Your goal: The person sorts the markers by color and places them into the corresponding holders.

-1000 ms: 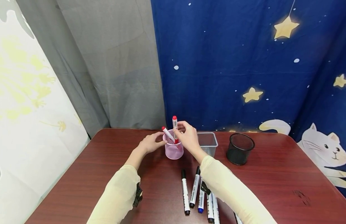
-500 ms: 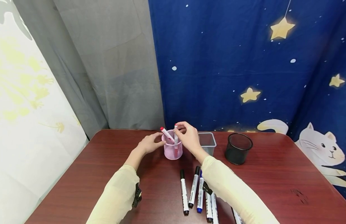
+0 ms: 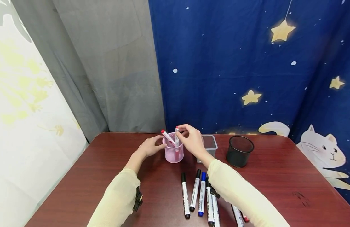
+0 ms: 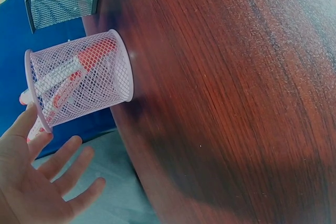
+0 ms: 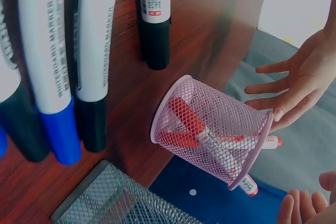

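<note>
A pink mesh pen holder (image 3: 174, 155) stands upright on the table with two red-capped whiteboard markers in it. One marker (image 3: 167, 136) leans left over the rim; the other (image 3: 177, 143) stands more upright at the right side. My left hand (image 3: 150, 147) is at the holder's left, thumb and index fingertips touching the rim and the other fingers extended. Over the holder's right side is my right hand (image 3: 192, 140). In the right wrist view, its loosely bent fingers (image 5: 304, 206) are apart from the upright marker's end (image 5: 248, 185), with nothing between them.
To the right are a grey rectangular mesh holder (image 3: 210, 142), partly behind my right hand, and a round black mesh holder (image 3: 239, 154). Several black- and blue-capped whiteboard markers (image 3: 194, 196) lie in front, some under my right sleeve (image 3: 237, 189). Curtains hang behind the table.
My right hand has lowered the second red marker into the pink holder and let go of it. My left hand has stayed at the rim.
</note>
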Demonstrator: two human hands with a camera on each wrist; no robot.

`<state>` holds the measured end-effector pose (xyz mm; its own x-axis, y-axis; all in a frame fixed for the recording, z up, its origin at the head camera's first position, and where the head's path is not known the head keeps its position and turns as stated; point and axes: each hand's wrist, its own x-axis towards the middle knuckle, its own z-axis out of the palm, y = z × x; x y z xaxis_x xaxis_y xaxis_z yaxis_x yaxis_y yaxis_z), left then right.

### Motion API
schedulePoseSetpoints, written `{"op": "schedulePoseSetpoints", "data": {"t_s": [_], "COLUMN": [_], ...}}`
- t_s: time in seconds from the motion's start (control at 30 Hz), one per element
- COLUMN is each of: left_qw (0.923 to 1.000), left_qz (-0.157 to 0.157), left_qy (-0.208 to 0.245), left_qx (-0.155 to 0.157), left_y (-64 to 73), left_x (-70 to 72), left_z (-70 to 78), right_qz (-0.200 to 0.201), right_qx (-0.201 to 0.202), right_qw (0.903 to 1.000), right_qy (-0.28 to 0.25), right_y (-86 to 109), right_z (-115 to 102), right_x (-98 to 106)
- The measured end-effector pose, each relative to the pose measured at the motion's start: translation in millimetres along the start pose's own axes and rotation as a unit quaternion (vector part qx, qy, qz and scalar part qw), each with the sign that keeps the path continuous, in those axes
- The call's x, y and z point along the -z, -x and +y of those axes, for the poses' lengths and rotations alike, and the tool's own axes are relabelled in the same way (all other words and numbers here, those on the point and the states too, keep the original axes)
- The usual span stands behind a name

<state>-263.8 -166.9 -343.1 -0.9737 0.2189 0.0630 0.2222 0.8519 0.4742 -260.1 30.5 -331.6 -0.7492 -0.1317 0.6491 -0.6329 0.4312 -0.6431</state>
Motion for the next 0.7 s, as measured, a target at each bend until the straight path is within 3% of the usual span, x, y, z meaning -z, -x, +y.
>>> {"op": "schedulePoseSetpoints", "data": {"t_s": [0.4, 0.7], "left_qw": [1.0000, 1.0000], "left_qz": [0.002, 0.007], "left_qy": [0.000, 0.003], "left_qx": [0.001, -0.004], "left_y": [0.8, 0.9], "left_x": [-1.3, -0.7], "left_z": [0.8, 0.0], "right_qz": [-0.026, -0.052], "right_qx": [0.028, 0.044], "right_qw": [0.9977, 0.9973], "right_qy": [0.056, 0.028], "right_y": [17.5, 35.8], "right_z": [-0.8, 0.9], "right_x": [11.8, 20.5]}}
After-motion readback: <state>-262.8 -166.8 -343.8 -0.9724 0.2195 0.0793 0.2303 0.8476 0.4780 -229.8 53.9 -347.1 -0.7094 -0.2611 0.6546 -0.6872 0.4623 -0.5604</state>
